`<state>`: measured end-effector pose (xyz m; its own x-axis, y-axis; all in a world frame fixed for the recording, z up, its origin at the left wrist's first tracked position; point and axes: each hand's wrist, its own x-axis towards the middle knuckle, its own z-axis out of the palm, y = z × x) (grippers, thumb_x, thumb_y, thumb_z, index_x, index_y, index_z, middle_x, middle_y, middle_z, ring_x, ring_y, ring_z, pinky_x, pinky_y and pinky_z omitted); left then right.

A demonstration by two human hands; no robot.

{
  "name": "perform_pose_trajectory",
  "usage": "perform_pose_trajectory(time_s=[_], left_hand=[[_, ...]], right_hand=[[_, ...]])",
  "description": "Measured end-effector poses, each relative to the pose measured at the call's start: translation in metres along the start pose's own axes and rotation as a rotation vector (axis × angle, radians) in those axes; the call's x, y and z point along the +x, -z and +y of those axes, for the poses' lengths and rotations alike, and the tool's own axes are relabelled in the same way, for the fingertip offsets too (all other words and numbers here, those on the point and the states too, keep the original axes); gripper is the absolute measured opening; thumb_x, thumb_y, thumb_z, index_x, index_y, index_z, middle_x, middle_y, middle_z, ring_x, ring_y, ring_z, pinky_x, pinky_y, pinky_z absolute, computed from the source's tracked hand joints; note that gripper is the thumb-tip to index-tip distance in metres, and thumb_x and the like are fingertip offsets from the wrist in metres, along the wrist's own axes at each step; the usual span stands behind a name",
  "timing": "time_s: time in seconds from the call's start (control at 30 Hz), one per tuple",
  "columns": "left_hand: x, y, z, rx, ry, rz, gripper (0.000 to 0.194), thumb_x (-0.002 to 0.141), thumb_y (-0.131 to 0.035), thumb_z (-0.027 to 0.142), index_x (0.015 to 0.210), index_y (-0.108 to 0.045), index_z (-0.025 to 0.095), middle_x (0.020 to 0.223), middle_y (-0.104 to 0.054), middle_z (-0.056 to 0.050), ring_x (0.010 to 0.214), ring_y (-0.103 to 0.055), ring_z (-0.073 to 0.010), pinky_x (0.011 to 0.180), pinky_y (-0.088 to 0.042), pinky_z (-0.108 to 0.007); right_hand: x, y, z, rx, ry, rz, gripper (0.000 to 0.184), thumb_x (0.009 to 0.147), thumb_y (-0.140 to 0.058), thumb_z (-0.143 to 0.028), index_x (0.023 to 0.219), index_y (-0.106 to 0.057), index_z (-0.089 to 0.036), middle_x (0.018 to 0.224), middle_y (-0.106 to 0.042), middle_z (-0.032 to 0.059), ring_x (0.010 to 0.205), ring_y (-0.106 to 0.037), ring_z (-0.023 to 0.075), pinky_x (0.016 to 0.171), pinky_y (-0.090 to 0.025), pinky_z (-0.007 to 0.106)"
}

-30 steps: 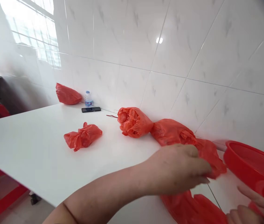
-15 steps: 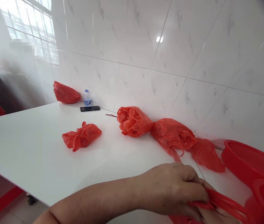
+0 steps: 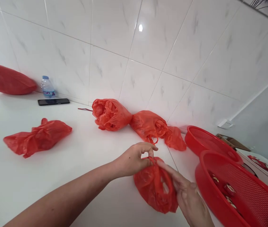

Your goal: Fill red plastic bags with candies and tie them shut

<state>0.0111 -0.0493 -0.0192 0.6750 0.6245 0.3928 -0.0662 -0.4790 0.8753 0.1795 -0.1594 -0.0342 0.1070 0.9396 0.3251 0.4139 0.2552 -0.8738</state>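
A red plastic bag (image 3: 145,186) hangs or rests low in front of me, over the white table. My left hand (image 3: 132,159) pinches its gathered top between thumb and forefinger. From the right, my right hand (image 3: 190,198) grips the same bag near its top, with the fingers partly hidden behind the plastic. A loop of the bag's handle stands out between the hands. What the bag holds cannot be made out. Just beyond my fingers, a crumpled red bag (image 3: 145,124) lies by the wall, touching a bulging bag stuffed with red plastic (image 3: 111,115).
On the right stand two red mesh baskets (image 3: 249,189), the nearer with several small items inside. A tied red bag (image 3: 51,134) lies at left on the white table (image 3: 84,157). Behind are a phone (image 3: 53,101), a water bottle (image 3: 47,86) and another red bag (image 3: 8,78).
My view has turned right and down, bringing the baskets into fuller sight. Both hands have moved left from the lower right, with the red bag now between them over the table.
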Motion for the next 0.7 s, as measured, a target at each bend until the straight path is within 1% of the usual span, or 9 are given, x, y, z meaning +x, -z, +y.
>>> perform_pose_trajectory(time_s=[0.07,0.13,0.23,0.3,0.37,0.43,0.5,0.63,0.7], left_hand=[[0.000,-0.002,-0.001,-0.131,0.090,-0.108,0.006,0.080,-0.053,0.014,0.078,-0.053,0.020,0.111,-0.063,-0.005,0.102,-0.058,-0.0192,0.080,-0.047,-0.031],[-0.001,-0.006,0.000,-0.137,0.154,-0.157,0.003,0.080,-0.051,0.017,0.079,-0.050,0.020,0.093,-0.065,-0.002,0.086,-0.060,-0.0164,0.072,-0.047,-0.028],[-0.003,-0.011,0.006,0.025,0.179,-0.132,0.001,0.079,-0.052,0.020,0.078,-0.051,0.020,0.077,-0.060,0.003,0.068,-0.054,-0.0121,0.059,-0.042,-0.023],[-0.005,-0.014,0.011,0.128,0.150,-0.121,0.002,0.078,-0.052,0.020,0.077,-0.052,0.020,0.074,-0.057,0.004,0.064,-0.050,-0.0109,0.056,-0.039,-0.021],[-0.006,-0.015,0.014,0.214,0.100,-0.117,0.003,0.077,-0.053,0.018,0.075,-0.053,0.020,0.073,-0.056,0.004,0.065,-0.049,-0.0112,0.056,-0.037,-0.021],[-0.007,-0.016,0.015,0.295,0.044,-0.111,0.007,0.074,-0.054,0.014,0.074,-0.054,0.020,0.073,-0.056,0.004,0.068,-0.049,-0.0118,0.058,-0.038,-0.021],[-0.008,-0.015,0.013,0.356,-0.009,-0.117,0.011,0.072,-0.054,0.010,0.075,-0.056,0.020,0.073,-0.057,0.003,0.071,-0.050,-0.0127,0.061,-0.039,-0.022],[-0.011,-0.013,0.007,0.413,-0.093,-0.148,0.011,0.073,-0.056,0.009,0.073,-0.054,0.020,0.073,-0.057,0.003,0.074,-0.050,-0.0132,0.066,-0.040,-0.022],[-0.013,-0.012,0.005,0.432,-0.127,-0.157,0.012,0.074,-0.057,0.009,0.072,-0.052,0.019,0.071,-0.055,0.004,0.070,-0.048,-0.0117,0.068,-0.040,-0.023]], right_hand=[[-0.001,0.003,0.000,-0.009,-0.052,-0.042,0.041,0.085,-0.042,-0.056,0.090,-0.069,-0.025,0.074,-0.059,0.0030,0.056,-0.052,0.0143,0.053,-0.046,0.027],[-0.001,0.001,0.000,-0.030,-0.143,0.019,0.020,0.078,-0.059,-0.043,0.073,-0.061,-0.023,0.065,-0.052,-0.0017,0.055,-0.048,0.0124,0.051,-0.043,0.023],[-0.002,-0.005,0.002,-0.152,-0.225,0.225,0.011,0.074,-0.060,-0.030,0.078,-0.051,-0.025,0.058,-0.045,-0.0064,0.051,-0.045,0.0114,0.048,-0.040,0.021],[-0.001,-0.007,0.006,-0.310,-0.207,0.343,0.019,0.072,-0.058,-0.026,0.091,-0.054,-0.026,0.060,-0.049,-0.0064,0.052,-0.048,0.0126,0.051,-0.043,0.023],[-0.001,-0.007,0.010,-0.419,-0.180,0.371,0.026,0.073,-0.054,-0.025,0.098,-0.059,-0.026,0.066,-0.058,-0.0037,0.058,-0.055,0.0147,0.056,-0.046,0.025],[-0.002,-0.006,0.012,-0.373,-0.149,0.307,0.027,0.076,-0.048,-0.025,0.098,-0.064,-0.026,0.082,-0.067,0.0006,0.072,-0.062,0.0171,0.064,-0.050,0.026],[-0.004,-0.006,0.011,-0.240,-0.137,0.221,0.030,0.078,-0.044,-0.025,0.096,-0.067,-0.024,0.093,-0.070,0.0024,0.077,-0.064,0.0175,0.068,-0.052,0.027],[-0.005,-0.010,0.006,-0.140,-0.262,0.199,0.030,0.076,-0.046,-0.025,0.097,-0.067,-0.022,0.072,-0.068,0.0001,0.053,-0.057,0.0139,0.051,-0.048,0.024],[-0.004,-0.013,0.005,-0.170,-0.319,0.226,0.028,0.075,-0.048,-0.025,0.095,-0.068,-0.022,0.069,-0.067,-0.0008,0.054,-0.056,0.0138,0.050,-0.046,0.023]])
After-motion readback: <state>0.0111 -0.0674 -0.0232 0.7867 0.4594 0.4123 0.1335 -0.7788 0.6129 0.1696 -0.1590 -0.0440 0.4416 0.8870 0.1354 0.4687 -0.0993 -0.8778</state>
